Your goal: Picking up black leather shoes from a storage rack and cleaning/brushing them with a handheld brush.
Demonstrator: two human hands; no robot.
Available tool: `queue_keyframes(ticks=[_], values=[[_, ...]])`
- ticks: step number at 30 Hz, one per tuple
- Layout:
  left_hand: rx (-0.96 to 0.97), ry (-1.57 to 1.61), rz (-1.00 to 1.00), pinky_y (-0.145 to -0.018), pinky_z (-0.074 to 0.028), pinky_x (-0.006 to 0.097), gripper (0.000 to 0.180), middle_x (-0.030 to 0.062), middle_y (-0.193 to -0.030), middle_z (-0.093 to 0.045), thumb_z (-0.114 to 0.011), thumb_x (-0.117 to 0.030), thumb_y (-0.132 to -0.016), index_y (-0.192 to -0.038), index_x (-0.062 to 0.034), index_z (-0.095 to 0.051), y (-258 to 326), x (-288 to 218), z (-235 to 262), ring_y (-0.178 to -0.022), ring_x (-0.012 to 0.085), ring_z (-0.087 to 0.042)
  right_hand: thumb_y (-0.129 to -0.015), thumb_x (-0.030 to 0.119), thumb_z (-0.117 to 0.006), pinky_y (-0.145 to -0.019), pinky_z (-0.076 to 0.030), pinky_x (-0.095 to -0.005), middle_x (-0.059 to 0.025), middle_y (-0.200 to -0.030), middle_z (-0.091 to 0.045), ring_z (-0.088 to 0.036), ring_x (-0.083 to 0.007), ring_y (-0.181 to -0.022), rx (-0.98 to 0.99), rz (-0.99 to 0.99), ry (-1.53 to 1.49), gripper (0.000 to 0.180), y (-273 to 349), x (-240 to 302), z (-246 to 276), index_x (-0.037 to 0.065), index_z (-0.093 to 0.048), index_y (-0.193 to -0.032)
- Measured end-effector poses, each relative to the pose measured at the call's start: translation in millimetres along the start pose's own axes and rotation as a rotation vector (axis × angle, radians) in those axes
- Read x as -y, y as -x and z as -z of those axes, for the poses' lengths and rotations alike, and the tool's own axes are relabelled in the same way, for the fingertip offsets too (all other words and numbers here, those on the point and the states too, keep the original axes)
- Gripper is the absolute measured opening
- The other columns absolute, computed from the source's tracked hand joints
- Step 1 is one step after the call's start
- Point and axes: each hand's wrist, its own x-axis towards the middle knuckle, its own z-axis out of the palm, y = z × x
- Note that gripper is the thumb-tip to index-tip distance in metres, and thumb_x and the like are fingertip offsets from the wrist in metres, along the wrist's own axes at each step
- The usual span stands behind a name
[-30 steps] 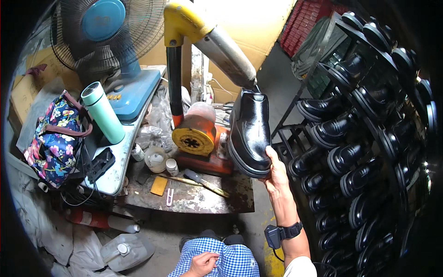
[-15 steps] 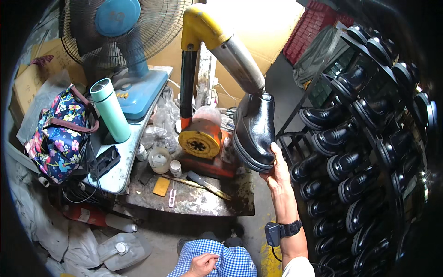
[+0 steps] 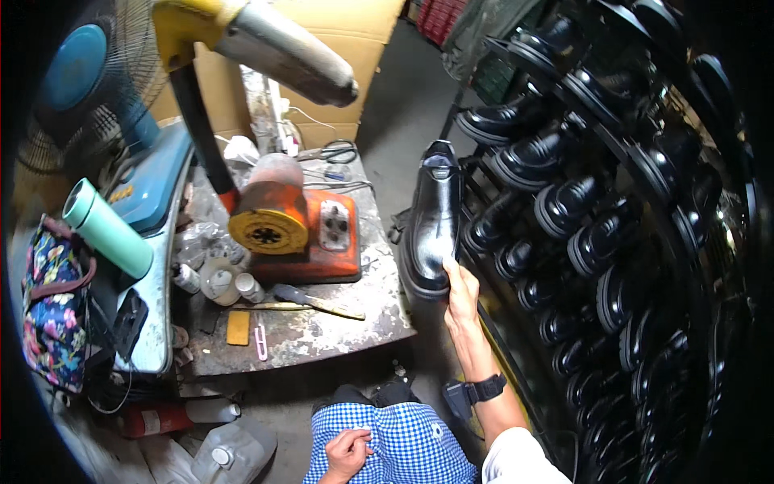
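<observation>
Black and glossy, the shoe (image 3: 434,222) hangs in the air between the workbench (image 3: 322,335) and the rack of shoes (image 3: 597,242). His right hand (image 3: 461,292) reaches forward, arm outstretched, fingers closed around the toe end from below, the heel pointing away. His left hand (image 3: 348,452) rests curled on the checked cloth (image 3: 407,444) over his lap.

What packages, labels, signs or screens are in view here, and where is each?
Cardboard box: behind the bench, tan, rectangular.
Small bottles: bench's left edge, whitish, labelled.
Jug: floor, lower left, translucent white, capped.
Red canister: floor beside the jug, lying down.
No signs or screens show.
</observation>
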Motion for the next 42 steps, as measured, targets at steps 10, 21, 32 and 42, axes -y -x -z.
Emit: queue_keyframes(ticks=[10, 21, 32, 42], values=[[-0.067, -0.105, 0.010, -0.051, -0.046, 0.027, 0.020, 0.0078, -0.065, -0.061, -0.047, 0.003, -0.082, -0.085, -0.0036, -0.065, 2.5, 4.4, -12.6, -0.054, 0.0145, -0.059, -0.079, 0.033, -0.067, -0.040, -0.035, -0.0232, -0.0025, -0.074, -0.060, -0.051, -0.0101, -0.050, -0.353, 0.120, -0.033, 0.038, -142.9, -49.1, 21.3, -0.001, -0.058, -0.093], [-0.049, -0.131, -0.011, -0.049, -0.043, 0.026, 0.023, 0.0068, -0.064, -0.057, -0.045, 0.007, -0.082, -0.087, -0.0041, -0.064, -7.4, 1.6, -20.5, -0.051, 0.0139, -0.054, -0.074, 0.037, -0.074, -0.099, -0.035, -0.0541, -0.0224, -0.143, -0.020, -0.019, -0.0332, -0.134, -0.066, -0.421, -0.420, 0.082, -189.4, -96.3, 30.6, 0.003, -0.032, -0.135], [-0.066, -0.129, -0.025, -0.046, -0.043, 0.026, 0.023, 0.0074, -0.066, -0.060, -0.047, 0.007, -0.080, -0.088, -0.0035, -0.065, -3.9, 18.7, -17.9, -0.049, 0.0123, -0.054, -0.066, 0.037, -0.079, -0.098, -0.039, -0.0493, -0.0130, -0.137, -0.032, -0.036, -0.0295, -0.124, -0.613, -0.292, -0.817, 0.097, -166.8, -70.9, 47.1, 0.004, -0.020, -0.135], [-0.070, -0.136, 0.008, -0.051, -0.044, 0.025, 0.021, 0.0079, -0.070, -0.062, -0.047, 0.004, -0.083, -0.088, -0.0039, -0.066, -7.5, 2.1, -10.5, -0.055, 0.0130, -0.056, -0.077, 0.020, -0.071, -0.061, -0.054, -0.0326, -0.0044, -0.093, -0.064, -0.061, -0.0179, -0.081, -0.491, -0.283, -0.567, 0.028, -57.4, -53.3, 78.1, 0.008, -0.058, -0.099]])
